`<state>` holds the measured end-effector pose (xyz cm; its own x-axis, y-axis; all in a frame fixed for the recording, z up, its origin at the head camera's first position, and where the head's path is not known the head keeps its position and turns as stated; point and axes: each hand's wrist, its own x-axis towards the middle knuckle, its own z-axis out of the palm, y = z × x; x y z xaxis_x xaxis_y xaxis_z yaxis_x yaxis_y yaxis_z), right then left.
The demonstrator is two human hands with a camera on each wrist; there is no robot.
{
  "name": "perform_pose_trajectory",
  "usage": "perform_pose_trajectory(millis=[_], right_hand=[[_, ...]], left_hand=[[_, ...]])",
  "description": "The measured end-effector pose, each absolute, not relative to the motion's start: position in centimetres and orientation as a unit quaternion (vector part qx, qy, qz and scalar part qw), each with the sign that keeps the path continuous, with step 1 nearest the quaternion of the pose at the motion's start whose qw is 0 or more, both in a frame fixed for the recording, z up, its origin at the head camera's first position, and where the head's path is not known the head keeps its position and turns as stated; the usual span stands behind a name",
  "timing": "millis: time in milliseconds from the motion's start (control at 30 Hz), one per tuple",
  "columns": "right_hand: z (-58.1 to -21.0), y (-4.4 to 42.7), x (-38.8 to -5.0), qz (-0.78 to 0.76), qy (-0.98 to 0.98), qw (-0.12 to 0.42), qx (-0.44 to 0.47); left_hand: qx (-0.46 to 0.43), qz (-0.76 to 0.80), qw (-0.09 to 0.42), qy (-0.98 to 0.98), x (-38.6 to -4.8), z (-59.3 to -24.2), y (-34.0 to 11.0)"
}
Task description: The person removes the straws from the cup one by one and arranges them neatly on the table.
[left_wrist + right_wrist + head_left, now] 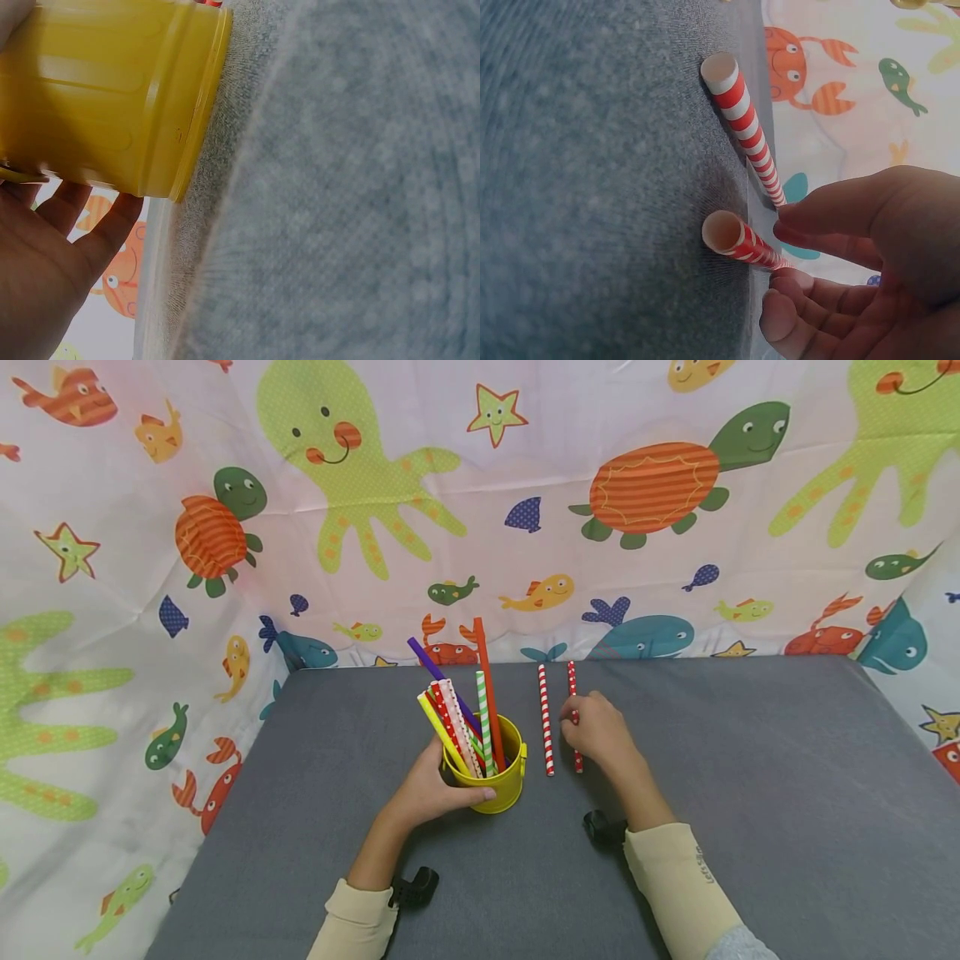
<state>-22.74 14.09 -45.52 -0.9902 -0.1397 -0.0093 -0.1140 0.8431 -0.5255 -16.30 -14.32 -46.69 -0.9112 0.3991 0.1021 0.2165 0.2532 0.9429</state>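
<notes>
The left hand (438,793) gripped a yellow bucket (498,795) of straws (460,728). At the bucket's two o'clock, the right hand (597,727) curved over a red dotted straw (577,761); whether it pinched, I couldn't tell. Lettering (704,865) on the right sleeve (675,889) was too small to read.

This is a child-themed tabletop corner, though whether in a home, a classroom or a studio cannot be told: a gray fabric-topped table (750,768) meets a creased pale cloth (547,452) hung behind it and at its 2 sides, printed with cartoon octopuses (322,402), 2 orange-shelled turtles (652,487), whales (652,637), crabs (825,641), starfish (497,414) and fish (555,591). A yellow bucket (510,787) of striped, spotted and plain straws (485,718) adds to the playroom look, while black devices (418,887) worn at the wrists (647,807) lend the air of a recording setup.
</notes>
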Motion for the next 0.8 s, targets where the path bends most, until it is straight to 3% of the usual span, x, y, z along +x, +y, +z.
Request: perform_pose_trajectory(millis=[500,800], right_hand=[[-44.9,14.0,-22.4,-0.273,0.961,-0.009,-0.04],[-41.5,12.2,-20.6,-0.332,0.928,-0.123,-0.116]], left_hand=[[0.188,0.578,0.079,0.79,-16.3,-46.7,-14.3],[0.184,0.575,0.077,0.794,-16.1,-46.7,-14.2]])
